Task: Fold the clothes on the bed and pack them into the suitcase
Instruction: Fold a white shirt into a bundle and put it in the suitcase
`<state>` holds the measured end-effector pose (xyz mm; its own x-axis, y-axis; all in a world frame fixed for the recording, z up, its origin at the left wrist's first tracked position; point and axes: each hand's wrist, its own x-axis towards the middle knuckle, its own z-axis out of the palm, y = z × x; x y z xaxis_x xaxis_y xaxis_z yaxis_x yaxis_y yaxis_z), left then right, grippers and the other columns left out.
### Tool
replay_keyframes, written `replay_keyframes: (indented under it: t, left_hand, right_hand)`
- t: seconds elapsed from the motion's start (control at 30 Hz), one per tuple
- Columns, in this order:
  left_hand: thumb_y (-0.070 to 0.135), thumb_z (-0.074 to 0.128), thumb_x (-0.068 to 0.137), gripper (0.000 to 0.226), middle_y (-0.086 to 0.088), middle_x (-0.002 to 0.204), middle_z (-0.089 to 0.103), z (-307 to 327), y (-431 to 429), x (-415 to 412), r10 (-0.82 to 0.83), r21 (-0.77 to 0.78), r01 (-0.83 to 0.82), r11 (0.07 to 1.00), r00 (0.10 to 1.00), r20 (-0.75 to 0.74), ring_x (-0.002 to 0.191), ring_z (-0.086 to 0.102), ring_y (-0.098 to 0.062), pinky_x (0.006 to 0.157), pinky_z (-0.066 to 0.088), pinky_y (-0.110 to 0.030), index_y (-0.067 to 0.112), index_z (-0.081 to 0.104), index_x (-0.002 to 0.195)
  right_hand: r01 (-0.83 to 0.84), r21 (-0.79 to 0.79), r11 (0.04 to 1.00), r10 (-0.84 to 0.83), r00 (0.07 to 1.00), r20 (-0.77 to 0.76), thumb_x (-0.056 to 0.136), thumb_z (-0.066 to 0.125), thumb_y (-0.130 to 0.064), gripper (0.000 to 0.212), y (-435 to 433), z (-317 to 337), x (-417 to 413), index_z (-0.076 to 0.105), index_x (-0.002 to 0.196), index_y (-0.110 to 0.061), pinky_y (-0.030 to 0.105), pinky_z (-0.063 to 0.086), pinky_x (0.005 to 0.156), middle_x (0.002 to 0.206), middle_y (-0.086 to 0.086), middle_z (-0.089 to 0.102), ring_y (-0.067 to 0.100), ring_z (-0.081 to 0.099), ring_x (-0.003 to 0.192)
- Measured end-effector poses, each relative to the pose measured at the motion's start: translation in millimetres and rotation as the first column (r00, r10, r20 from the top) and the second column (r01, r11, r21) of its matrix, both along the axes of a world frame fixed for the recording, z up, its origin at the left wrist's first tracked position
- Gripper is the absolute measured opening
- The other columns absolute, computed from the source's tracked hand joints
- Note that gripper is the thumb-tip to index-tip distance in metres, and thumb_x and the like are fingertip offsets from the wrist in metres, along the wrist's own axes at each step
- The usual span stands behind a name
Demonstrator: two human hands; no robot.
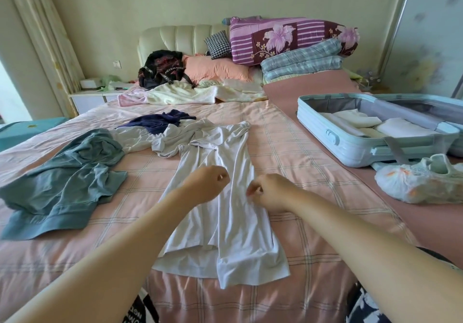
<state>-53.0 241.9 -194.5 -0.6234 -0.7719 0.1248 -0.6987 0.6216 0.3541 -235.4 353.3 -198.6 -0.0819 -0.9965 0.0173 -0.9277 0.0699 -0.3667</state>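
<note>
Progress: partway | Done: folded white clothes in open suitcase, right of frame | Current: white shirt, sides folded in, centre of bed | To do: green garment, navy garment, pale garment loose at left | Fingers: left hand and right hand curled over the shirt; hold on cloth unclear

Home bedroom: double bed with padded headboard, stacked pillows and quilts (unmade), nightstand by curtains, probably a sliding wardrobe door at right edge.
</note>
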Motion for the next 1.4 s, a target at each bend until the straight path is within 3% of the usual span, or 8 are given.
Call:
replay_keyframes:
  t: [0.17,0.33,0.6,0.7,0.87,1.03,1.2,1.4]
  left_hand:
    - [0.048,0.035,0.1,0.042,0.009,0.142,0.051,-29.9,-30.2,-27.6,-0.182,-0.056,0.194,0.979,0.969,0.169,0.137,0.039,-0.02,0.113,0.03,-0.043,0.036,0.051,0.137]
    - [0.043,0.016,0.106,0.055,0.006,0.166,0.003,-40.1,-57.3,-26.9,-0.011,-0.094,0.067,0.993,0.87,0.494,0.152,0.006,-0.02,0.12,0.008,-0.049,0.026,0.009,0.158]
    - [0.045,0.047,0.099,0.049,0.002,0.153,0.037,-29.6,-53.9,12.0,-0.017,-0.194,0.078,0.978,0.954,0.3,0.142,0.03,-0.02,0.114,0.024,-0.038,0.027,0.041,0.144]
    - [0.052,0.064,0.087,0.031,0.009,0.111,0.057,-13.0,-23.9,36.9,-0.119,-0.124,0.142,0.982,0.977,0.177,0.106,0.054,-0.016,0.08,0.04,-0.027,0.029,0.057,0.106]
    - [0.071,0.077,0.063,0.053,0.016,0.093,0.053,-0.2,32.6,74.8,-0.317,0.097,0.304,0.948,0.861,0.399,0.087,0.05,-0.006,0.071,0.041,-0.022,0.031,0.057,0.093]
    - [0.044,0.079,0.072,0.038,0.015,0.1,0.048,-7.4,51.1,95.2,-0.343,0.105,0.337,0.935,0.794,0.502,0.098,0.05,-0.008,0.077,0.042,-0.025,0.031,0.06,0.103]
    - [0.011,0.054,0.084,0.029,0.015,0.092,0.061,3.6,53.0,106.5,-0.204,0.023,0.211,0.977,0.899,0.388,0.091,0.058,-0.011,0.07,0.042,-0.015,0.029,0.073,0.097]
    - [0.019,0.059,0.083,0.029,0.024,0.087,0.069,12.2,55.1,131.9,-0.333,0.429,0.093,0.898,0.783,0.526,0.091,0.063,-0.003,0.084,0.051,-0.02,0.042,0.076,0.086]
  right_hand:
    - [-0.14,0.014,0.99,0.14,0.978,-0.156,0.095,0.056,-0.043,0.064,-39.4,-18.9,0.4,0.035,0.154,-0.031,0.036,0.025,0.119,0.162,-0.003,0.031,0.016,0.03,0.147]
    - [0.01,0.237,0.971,0.057,0.96,-0.274,0.096,0.034,-0.07,0.079,-53.3,-32.1,-16.2,0.007,0.16,-0.034,0.051,0.001,0.123,0.168,-0.009,-0.005,0.014,0.001,0.155]
    - [-0.032,-0.026,0.999,0.02,0.929,-0.369,0.1,0.038,-0.046,0.057,-60.1,-27.9,8.6,0.042,0.148,-0.017,0.05,0.007,0.12,0.163,0.006,0.024,0.022,0.014,0.152]
    - [-0.194,-0.129,0.973,0.16,0.959,-0.233,0.095,0.053,-0.037,0.042,-50.9,-22.6,28.3,0.056,0.135,-0.023,0.037,0.017,0.117,0.147,-0.001,0.047,0.019,0.033,0.142]
    - [-0.343,-0.184,0.921,0.32,0.936,-0.143,0.082,0.071,-0.034,0.015,-25.0,-18.5,67.3,0.072,0.094,-0.026,0.034,0.044,0.093,0.096,-0.005,0.055,0.015,0.051,0.096]
    - [-0.439,0.004,0.899,0.424,0.866,-0.265,0.063,0.08,-0.066,0.042,-6.7,-10.7,93.7,0.069,0.088,-0.033,0.025,0.035,0.091,0.098,-0.014,0.046,0.006,0.043,0.096]
    - [-0.412,0.016,0.911,0.406,0.888,-0.216,0.075,0.074,-0.041,0.012,-1.1,-5.7,101.3,0.065,0.072,-0.033,0.032,0.045,0.093,0.094,-0.01,0.055,0.013,0.05,0.097]
    - [-0.395,0.331,0.857,0.434,0.899,-0.051,0.079,0.077,-0.034,0.008,10.6,4.3,101.4,0.074,0.08,-0.027,0.029,0.055,0.079,0.089,-0.01,0.071,0.008,0.065,0.087]
